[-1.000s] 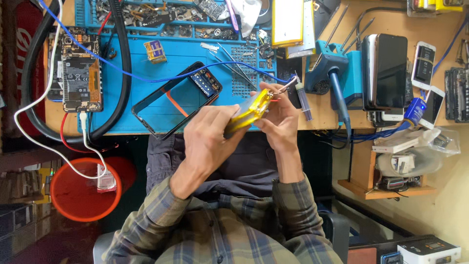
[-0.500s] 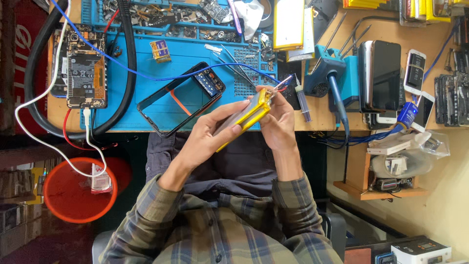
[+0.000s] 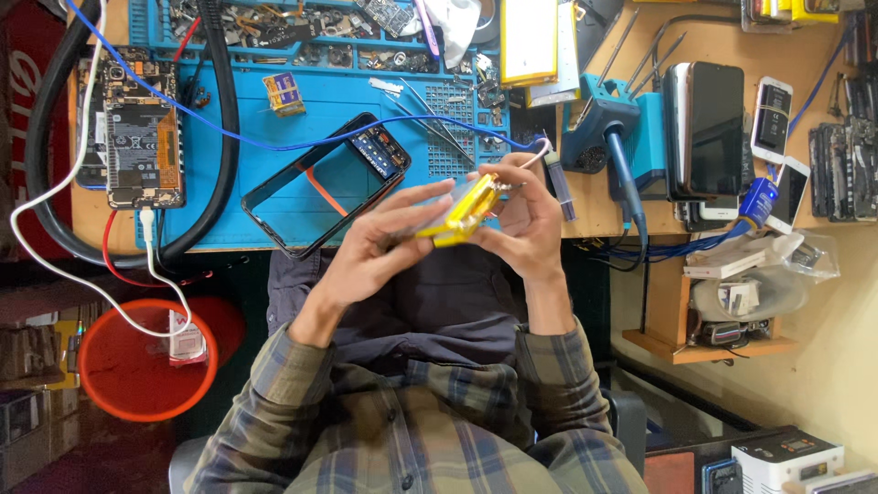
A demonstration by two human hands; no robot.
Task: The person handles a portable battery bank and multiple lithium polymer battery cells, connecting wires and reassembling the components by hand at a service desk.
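Both of my hands hold a flat yellow phone battery [image 3: 462, 212] just above my lap, at the front edge of the bench. My left hand [image 3: 380, 242] grips its lower left end with fingers and thumb. My right hand [image 3: 526, 220] pinches the upper right end, where a small connector and thin wires stick out. Just beyond the hands an empty black phone frame [image 3: 325, 183] lies on the blue work mat [image 3: 302, 101].
An opened phone with bare circuit board [image 3: 133, 137] lies at the left, ringed by a thick black hose, with white, red and blue cables. A soldering iron in its blue stand [image 3: 622, 146], stacked phones [image 3: 713, 123], tweezers [image 3: 430, 114] and an orange bucket [image 3: 146, 361] surround me.
The hands and the battery have dropped slightly toward my lap and the battery has turned flatter. The camera view has shifted a little; the things on the bench stay put.
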